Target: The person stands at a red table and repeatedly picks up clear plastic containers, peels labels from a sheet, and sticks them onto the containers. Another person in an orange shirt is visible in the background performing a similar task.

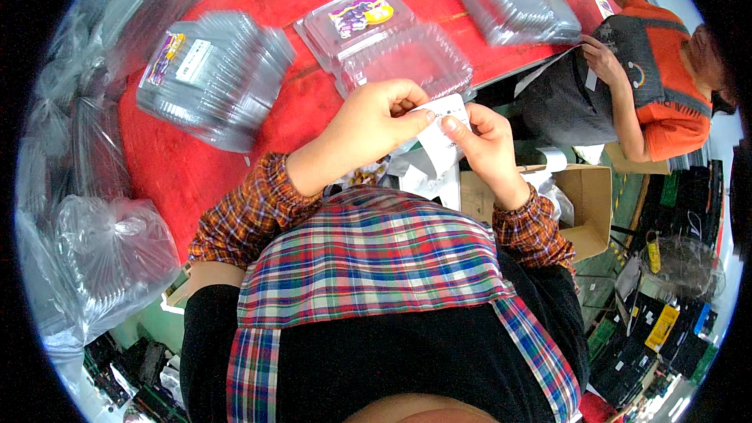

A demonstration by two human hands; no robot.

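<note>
Head view: left hand [372, 117] and right hand [489, 139] each pinch white strip [441, 150] between fingers [459, 134], seemingly to steady it; open box [407, 59] beyond on red surface [168, 164], presumably for reach.

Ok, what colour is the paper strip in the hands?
The paper strip is white with small dark print, best seen in the head view.
</note>
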